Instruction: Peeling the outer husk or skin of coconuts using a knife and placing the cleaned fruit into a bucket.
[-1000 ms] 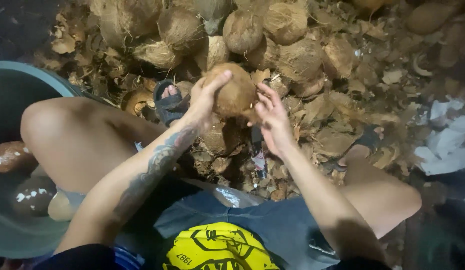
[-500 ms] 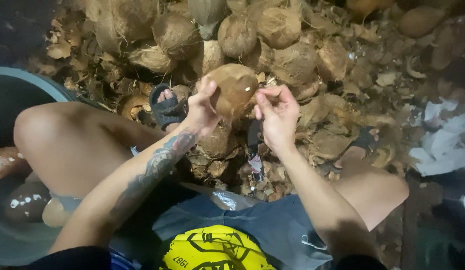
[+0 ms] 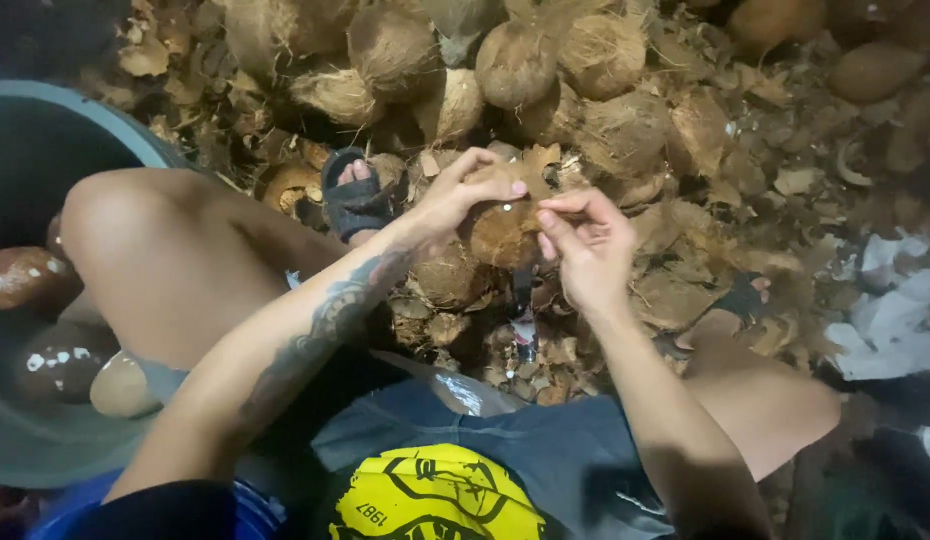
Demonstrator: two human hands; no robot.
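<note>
Lowered now, brown fibrous coconut (image 3: 505, 232) gripped by left hand (image 3: 455, 200) and right hand (image 3: 585, 245).

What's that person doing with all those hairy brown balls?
A seated person holds one coconut between both hands. The left hand grips it from the top and side, while the right hand pinches at its husk. A heap of husked coconuts and torn husk scraps lies in front. A tub beside the person's left knee holds a few wet, peeled coconuts.
</note>
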